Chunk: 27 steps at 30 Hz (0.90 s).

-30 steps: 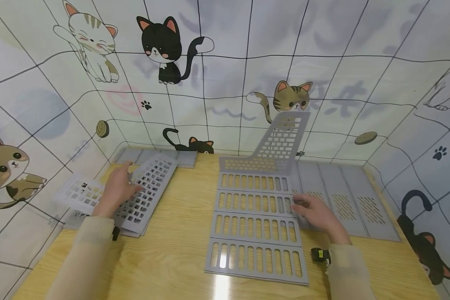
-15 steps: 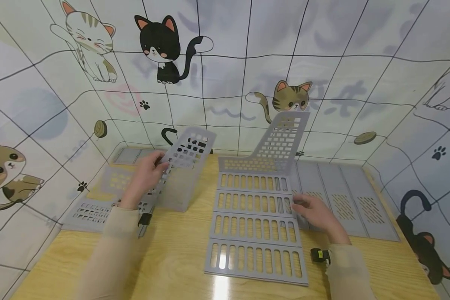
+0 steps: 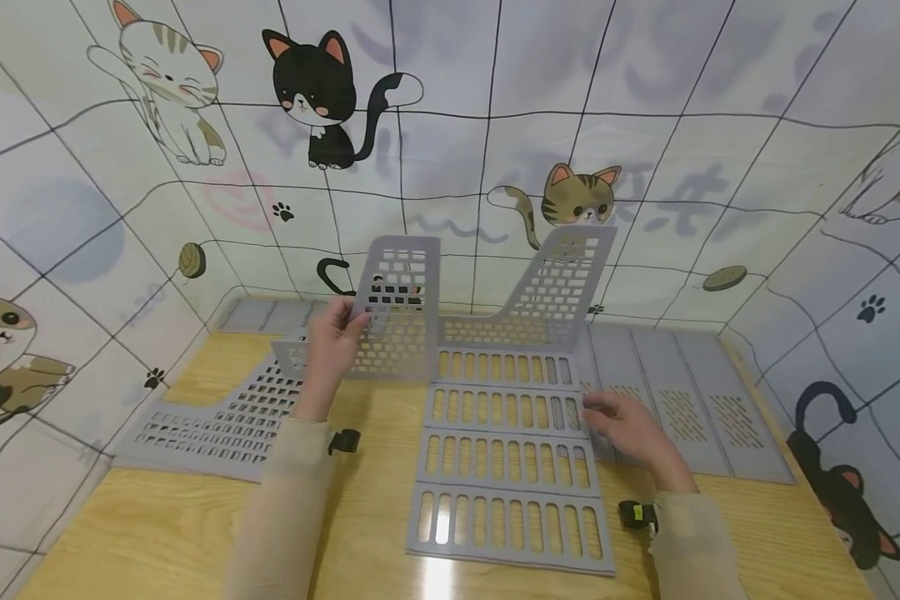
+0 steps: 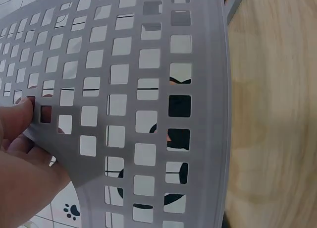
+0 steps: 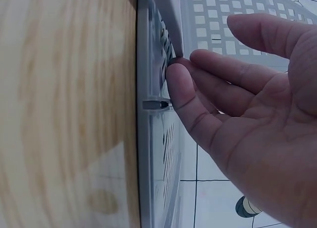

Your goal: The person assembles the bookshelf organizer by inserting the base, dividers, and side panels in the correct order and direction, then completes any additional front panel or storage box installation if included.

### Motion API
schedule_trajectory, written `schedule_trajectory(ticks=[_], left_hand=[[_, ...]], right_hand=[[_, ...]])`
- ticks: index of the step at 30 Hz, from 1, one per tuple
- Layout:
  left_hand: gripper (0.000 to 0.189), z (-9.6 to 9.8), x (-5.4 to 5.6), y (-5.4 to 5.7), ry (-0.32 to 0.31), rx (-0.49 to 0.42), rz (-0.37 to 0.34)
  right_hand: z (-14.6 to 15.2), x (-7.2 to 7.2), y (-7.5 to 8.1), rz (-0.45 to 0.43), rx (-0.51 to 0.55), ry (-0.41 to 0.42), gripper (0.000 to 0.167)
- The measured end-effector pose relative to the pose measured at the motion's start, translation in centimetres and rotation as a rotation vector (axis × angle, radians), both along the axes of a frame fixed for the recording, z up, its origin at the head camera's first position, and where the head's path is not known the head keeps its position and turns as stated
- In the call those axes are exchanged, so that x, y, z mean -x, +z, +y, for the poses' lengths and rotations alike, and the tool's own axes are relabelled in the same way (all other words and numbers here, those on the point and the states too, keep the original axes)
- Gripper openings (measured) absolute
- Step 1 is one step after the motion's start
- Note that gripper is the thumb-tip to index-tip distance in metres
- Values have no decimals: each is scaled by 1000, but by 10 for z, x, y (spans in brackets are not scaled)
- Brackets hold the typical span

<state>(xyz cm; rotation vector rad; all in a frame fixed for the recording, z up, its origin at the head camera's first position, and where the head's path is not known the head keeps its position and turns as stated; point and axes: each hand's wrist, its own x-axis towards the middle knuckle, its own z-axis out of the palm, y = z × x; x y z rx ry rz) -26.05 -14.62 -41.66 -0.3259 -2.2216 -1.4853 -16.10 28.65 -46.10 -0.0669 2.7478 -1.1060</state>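
Left hand (image 3: 332, 348): pinching a mesh panel (image 3: 432, 308), held upright just left of the standing panel (image 3: 597, 283)
Right hand (image 3: 628, 427): thumb and fingers parted, by the slotted panel's (image 3: 510, 434) right edge; contact, I can't tell
Upright so far: one panel, at the slotted panel's far end
Seemingly left: the held one, apparently unjoined; flat grey panels (image 3: 690, 358) on the worktop (image 3: 375, 508)

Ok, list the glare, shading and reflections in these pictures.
Head view: white glare on the table, this side of the slotted panel and through one slot; left wrist view: shade on the held panel beside the left hand; right wrist view: dim light on the right hand, a faint reflection on the table.
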Motion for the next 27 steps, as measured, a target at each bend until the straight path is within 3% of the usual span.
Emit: schedule_trajectory(ticks=[3, 14, 27], left_hand=[[12, 1, 1, -5, 25, -11, -18], [10, 2, 5, -10, 23, -29, -18], [9, 10, 7, -16, -57, -113, -104]], right_hand=[[0, 0, -3, 9, 8, 5, 43], [2, 0, -6, 13, 12, 3, 43], [2, 1, -6, 12, -1, 6, 45]])
